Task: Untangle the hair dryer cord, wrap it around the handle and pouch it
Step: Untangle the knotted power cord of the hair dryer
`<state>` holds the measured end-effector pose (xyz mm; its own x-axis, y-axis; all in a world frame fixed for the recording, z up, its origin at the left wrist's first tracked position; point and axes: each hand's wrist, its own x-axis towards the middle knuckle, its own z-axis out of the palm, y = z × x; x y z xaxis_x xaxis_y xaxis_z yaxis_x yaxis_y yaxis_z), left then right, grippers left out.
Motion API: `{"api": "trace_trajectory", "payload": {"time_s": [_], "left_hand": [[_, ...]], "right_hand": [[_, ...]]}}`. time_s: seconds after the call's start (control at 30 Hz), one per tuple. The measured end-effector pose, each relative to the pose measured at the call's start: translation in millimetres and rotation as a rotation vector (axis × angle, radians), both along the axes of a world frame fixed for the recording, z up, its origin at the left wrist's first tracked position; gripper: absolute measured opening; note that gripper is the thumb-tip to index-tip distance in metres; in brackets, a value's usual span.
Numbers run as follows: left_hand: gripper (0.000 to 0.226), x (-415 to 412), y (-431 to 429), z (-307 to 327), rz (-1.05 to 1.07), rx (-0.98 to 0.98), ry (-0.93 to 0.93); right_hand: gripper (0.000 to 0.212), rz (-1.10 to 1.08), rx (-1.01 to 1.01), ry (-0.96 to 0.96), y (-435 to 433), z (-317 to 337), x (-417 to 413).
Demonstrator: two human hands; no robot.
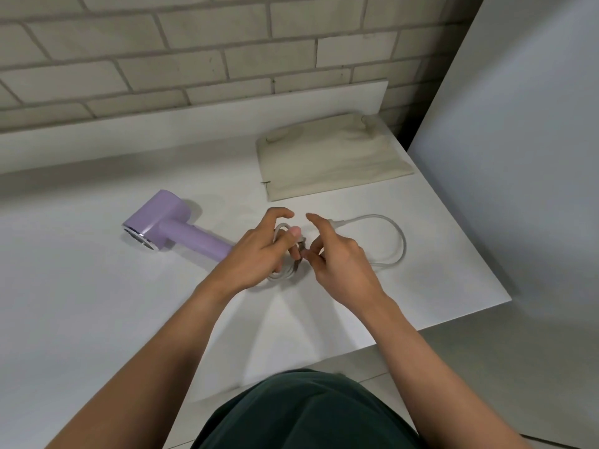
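One lilac hair dryer [168,229] lies on the white counter [81,303], one beige pouch [334,157] behind — flat. The left hand [256,251] grips the bundled cord [285,270]; the right hand [340,257] pinches it, one loop trailing right.

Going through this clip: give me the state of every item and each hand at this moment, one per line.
Hair dryer: lying on its side on the table, unwrapped.
Cord: still bundled by the hands, one loose loop lying to the right.
Pouch: flat, untouched, behind the hands.
Left hand: closed on the cord bundle.
Right hand: pinching at the bundle, index finger raised.
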<state>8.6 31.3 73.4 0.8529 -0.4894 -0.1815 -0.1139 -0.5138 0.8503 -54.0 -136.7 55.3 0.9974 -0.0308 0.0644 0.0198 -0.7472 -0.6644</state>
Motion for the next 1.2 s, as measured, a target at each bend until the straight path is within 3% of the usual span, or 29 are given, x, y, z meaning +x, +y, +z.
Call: {"api": "trace_trajectory", "payload": {"time_s": [0.13,0.3,0.4,0.5,0.63,0.7,0.77,0.87,0.97,1.07,1.2], "left_hand": [[0.023,4,3,-1,0.089,0.134,-0.013],[0.017,10,3,-2,0.011,0.24,-0.236],[0.014,11,3,-1,-0.002,0.186,-0.307],[0.011,11,5,2,0.155,0.067,-0.3],[0.012,14,4,2,0.332,-0.055,-0.19],[0.011,18,2,-1,0.309,-0.026,-0.192],[0.013,25,4,-4,0.203,0.072,-0.315],[0.04,39,9,-1,-0.18,0.295,-0.619],[0.032,46,6,15,-0.428,0.467,-0.688],[0.031,52,2,21,-0.412,0.612,-0.775],[0.035,53,6,18,-0.13,0.565,-0.815]], "right_hand": [[0.059,0.061,-0.06,0.005,2,-4,3],[0.049,0.065,-0.067,-0.006,5,-9,2],[0.028,0.02,-0.074,-0.056,2,-9,4],[0.008,-0.032,-0.079,-0.053,-5,-9,7],[0.015,-0.056,0.124,0.079,-11,-7,9],[0.015,-0.077,0.22,0.096,-12,-6,10],[0.016,-0.081,0.235,0.085,-12,-6,10],[0.017,-0.079,0.227,0.089,-14,-7,9],[0.016,-0.081,0.259,0.063,-13,-5,11],[0.013,-0.121,0.324,0.05,-14,0,12],[0.015,-0.144,0.287,0.066,-17,8,12]]}}
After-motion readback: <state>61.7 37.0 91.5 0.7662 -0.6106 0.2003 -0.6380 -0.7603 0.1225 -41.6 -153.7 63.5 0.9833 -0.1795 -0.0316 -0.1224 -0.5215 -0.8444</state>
